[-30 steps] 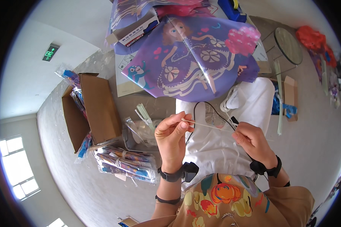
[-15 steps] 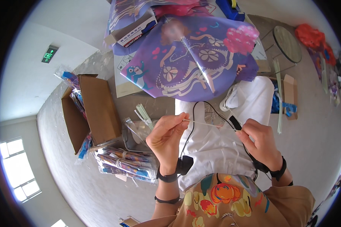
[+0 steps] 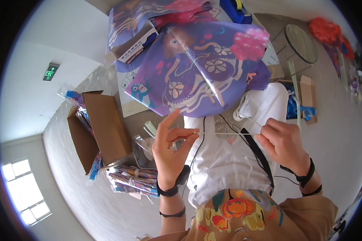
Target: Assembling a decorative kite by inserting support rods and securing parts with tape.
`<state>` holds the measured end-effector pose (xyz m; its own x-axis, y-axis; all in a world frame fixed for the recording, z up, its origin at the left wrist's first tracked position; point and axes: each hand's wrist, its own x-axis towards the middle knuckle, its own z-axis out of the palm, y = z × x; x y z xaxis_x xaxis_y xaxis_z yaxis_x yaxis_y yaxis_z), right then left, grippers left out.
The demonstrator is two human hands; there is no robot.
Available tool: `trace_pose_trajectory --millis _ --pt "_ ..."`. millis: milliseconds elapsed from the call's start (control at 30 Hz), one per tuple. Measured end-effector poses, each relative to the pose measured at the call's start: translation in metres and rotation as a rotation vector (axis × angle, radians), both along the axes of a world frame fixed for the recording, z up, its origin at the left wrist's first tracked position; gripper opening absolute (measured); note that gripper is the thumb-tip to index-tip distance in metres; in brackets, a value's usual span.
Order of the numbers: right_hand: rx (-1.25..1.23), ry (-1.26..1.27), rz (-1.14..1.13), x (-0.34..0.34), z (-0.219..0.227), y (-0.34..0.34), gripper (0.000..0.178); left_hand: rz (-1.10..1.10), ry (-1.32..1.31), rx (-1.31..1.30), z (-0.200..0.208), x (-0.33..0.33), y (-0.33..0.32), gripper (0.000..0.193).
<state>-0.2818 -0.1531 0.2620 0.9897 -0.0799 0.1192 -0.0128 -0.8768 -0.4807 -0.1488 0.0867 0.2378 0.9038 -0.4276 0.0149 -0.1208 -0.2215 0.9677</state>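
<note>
A thin white strand [image 3: 233,133] is stretched nearly level between my hands above my lap; I cannot tell whether it is a stiff rod or a cord. My left hand [image 3: 169,146] pinches its left end between thumb and forefinger, the other fingers raised. My right hand [image 3: 281,140] is closed around the right part of it. Beyond my knees lies a purple kite sail [image 3: 233,90], printed with a figure in a dress and with a shiny strip running down its middle.
To the left stand an open cardboard box [image 3: 108,128] with wrapped packs and, below it, bundled packs [image 3: 134,178]. Pale rods [image 3: 150,128] stick up near my left hand. On the right are a round stool [image 3: 301,42] and a small carton [image 3: 308,96]. A blue tape dispenser [image 3: 235,12] sits far ahead.
The strand has gone from slanted to nearly level. My left hand has moved slightly left and its fingers have spread upward. My right hand has shifted a little right. The whole view has shifted slightly.
</note>
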Motion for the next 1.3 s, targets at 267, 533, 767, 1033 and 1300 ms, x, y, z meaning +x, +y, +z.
trace_pose_trajectory --millis 267,533,767,1033,1300 --pt "0.075 0.053 0.000 0.026 -0.006 -0.032 0.021 -0.029 0.333 -0.148 -0.005 0.037 -0.030 0.064" --pt "0.115 0.051 -0.056 0.062 -0.029 -0.055 0.024 0.101 0.652 -0.573 -0.052 0.057 -0.068 0.010" --pt "0.215 0.105 -0.094 0.099 -0.044 -0.063 0.024 0.142 0.692 -0.642 -0.074 0.082 -0.094 0.031" --pt "0.193 -0.031 0.058 0.189 -0.067 -0.049 0.016 0.014 0.570 -0.391 -0.076 0.126 -0.117 0.042" --pt "-0.025 0.006 -0.033 0.304 -0.108 -0.059 0.017 -0.054 0.025 0.242 -0.110 0.185 -0.082 0.057"
